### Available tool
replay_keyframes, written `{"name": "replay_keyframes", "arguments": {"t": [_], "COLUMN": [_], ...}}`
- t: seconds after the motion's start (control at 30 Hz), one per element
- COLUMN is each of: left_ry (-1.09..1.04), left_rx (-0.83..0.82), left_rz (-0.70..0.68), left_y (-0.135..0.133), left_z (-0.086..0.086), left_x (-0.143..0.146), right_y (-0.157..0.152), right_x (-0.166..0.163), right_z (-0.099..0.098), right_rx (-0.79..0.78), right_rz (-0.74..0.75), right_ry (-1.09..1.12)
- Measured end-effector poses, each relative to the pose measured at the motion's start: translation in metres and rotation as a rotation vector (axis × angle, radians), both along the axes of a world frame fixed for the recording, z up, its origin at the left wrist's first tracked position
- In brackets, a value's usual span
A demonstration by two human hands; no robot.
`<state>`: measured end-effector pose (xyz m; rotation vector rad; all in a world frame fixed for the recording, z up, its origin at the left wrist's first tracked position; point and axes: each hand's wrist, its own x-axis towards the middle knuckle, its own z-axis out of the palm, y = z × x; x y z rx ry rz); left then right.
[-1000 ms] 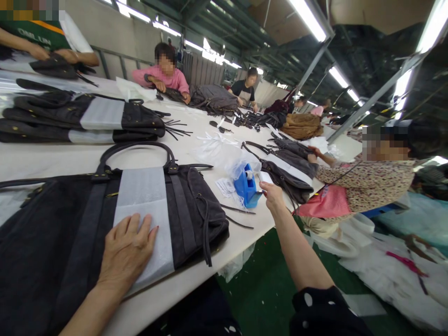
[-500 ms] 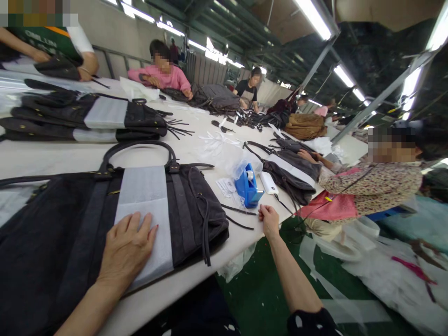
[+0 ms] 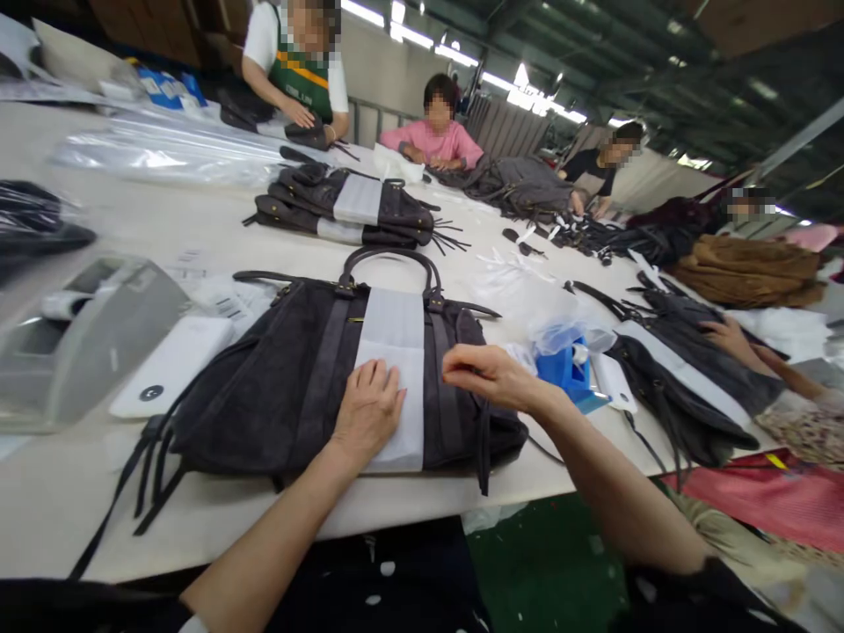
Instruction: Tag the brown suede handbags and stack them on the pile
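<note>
Dark-grey, suede-like handbag (image 3: 264, 378): likely light, floppy; lift by arched dark handles (image 3: 386, 251). Left hand (image 3: 370, 400) flat on white, sheet-like band (image 3: 396, 330); right hand (image 3: 491, 374) pinched, contents unclear.

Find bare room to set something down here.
Bare tabletop lies between the plastic sheeting, stacked bags and grey dispenser; a narrower strip fronts the bag under the left hand. Crowded: the right, with blue dispenser, white device and another bag.
</note>
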<state>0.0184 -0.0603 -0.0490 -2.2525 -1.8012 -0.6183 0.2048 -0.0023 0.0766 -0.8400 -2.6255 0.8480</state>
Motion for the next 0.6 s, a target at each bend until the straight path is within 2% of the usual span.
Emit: {"name": "replay_keyframes", "arguments": {"t": [0.1, 0.27, 0.37, 0.5, 0.6], "left_ry": [-0.017, -0.035, -0.054, -0.055, -0.042], "left_rx": [0.003, -0.012, -0.034, -0.049, -0.049], "left_rz": [0.001, 0.007, 0.008, -0.002, -0.006], "left_y": [0.0, 0.0, 0.001, 0.002, 0.002], "left_z": [-0.001, -0.002, -0.002, -0.002, -0.003], "left_x": [-0.002, -0.004, -0.004, -0.004, -0.004], "right_y": [0.04, 0.083, 0.096, 0.108, 0.121], "right_x": [-0.04, -0.071, -0.078, -0.083, -0.08], "right_z": [-0.018, -0.048, -0.057, -0.065, -0.068], "right_rx": [0.066, 0.255, 0.298, 0.221, 0.239], "right_rz": [0.16, 0.207, 0.212, 0.191, 0.054], "right_ry": [-0.233, -0.559, -0.639, -0.669, -0.659]}}
